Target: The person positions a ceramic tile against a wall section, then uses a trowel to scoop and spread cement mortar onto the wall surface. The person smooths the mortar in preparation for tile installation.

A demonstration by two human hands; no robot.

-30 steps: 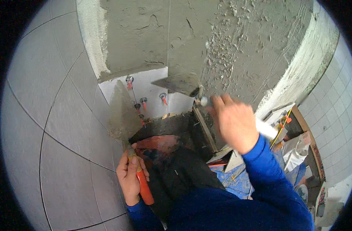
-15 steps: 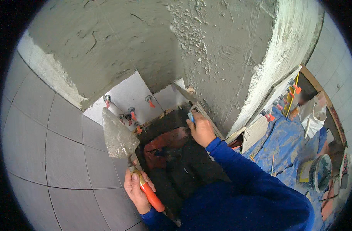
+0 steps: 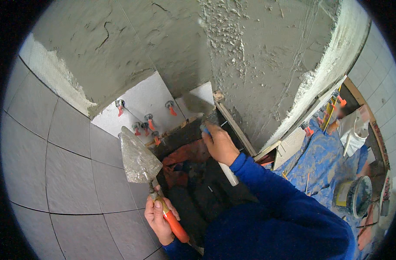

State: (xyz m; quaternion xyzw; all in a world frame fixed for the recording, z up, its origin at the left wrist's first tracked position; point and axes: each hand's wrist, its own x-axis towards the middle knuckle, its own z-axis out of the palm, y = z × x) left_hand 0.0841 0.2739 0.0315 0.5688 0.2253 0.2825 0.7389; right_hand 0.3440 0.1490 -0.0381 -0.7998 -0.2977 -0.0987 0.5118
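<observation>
My left hand [image 3: 160,216] is closed round the orange-red handle of a pointed trowel [image 3: 139,158], its broad grey blade raised in front of the tiles at left. My right hand [image 3: 221,145] grips a blue-handled tool [image 3: 205,129], partly hidden by my fingers. Its thin grey blade reaches toward a small light tile at the foot of the wall corner. A larger light tile [image 3: 141,97] stands against the mortared wall, with several red-levered clips [image 3: 150,124] along its lower part. A pale strip [image 3: 228,174] shows below my right wrist.
Wet grey mortar [image 3: 267,56] covers both walls above. Grey tiles [image 3: 72,182] bend along the left. At right, a blue sheet [image 3: 299,160] bears a bucket [image 3: 353,197], a white bag [image 3: 353,130] and a ribbed tile piece [image 3: 290,148]. A wooden strip [image 3: 234,128] edges the corner.
My right hand has shifted slightly left with the blue-handled tool, and its blade has swung left across the small tile. The pale strip shows under my wrist. The trowel has lowered a little.
</observation>
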